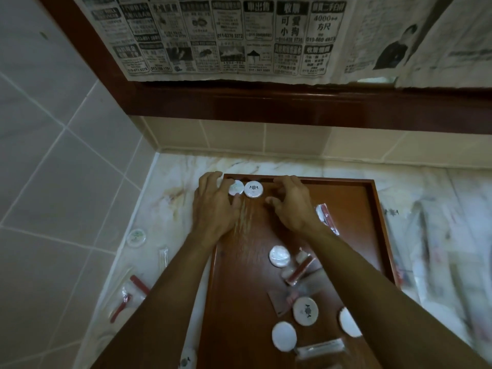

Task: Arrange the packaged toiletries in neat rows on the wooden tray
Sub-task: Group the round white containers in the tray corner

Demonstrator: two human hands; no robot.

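1. Two round white packets (pixel 245 188) sit side by side in the far left corner of the wooden tray (pixel 378 209), the start of a row. The left hand (pixel 213 206) lies over the tray's left edge, fingers fairly straight, fingertips touching the left packet. A careless push could shove it out of line or against its neighbour.
2. The right hand (pixel 290 203) hovers just right of the pair, fingers loosely curled and spread, apparently holding nothing. Lowering it blindly could knock the second packet askew.
3. More round packets (pixel 279 256) and red-and-clear sachets (pixel 300 270) lie jumbled at the near end of the tray. The forearms reach over them, so a sleeve-level sweep may scatter them.
4. Several packets remain off the tray on the marble tabletop (pixel 165 187), including a round one (pixel 136 237) at left; these are easy to forget.
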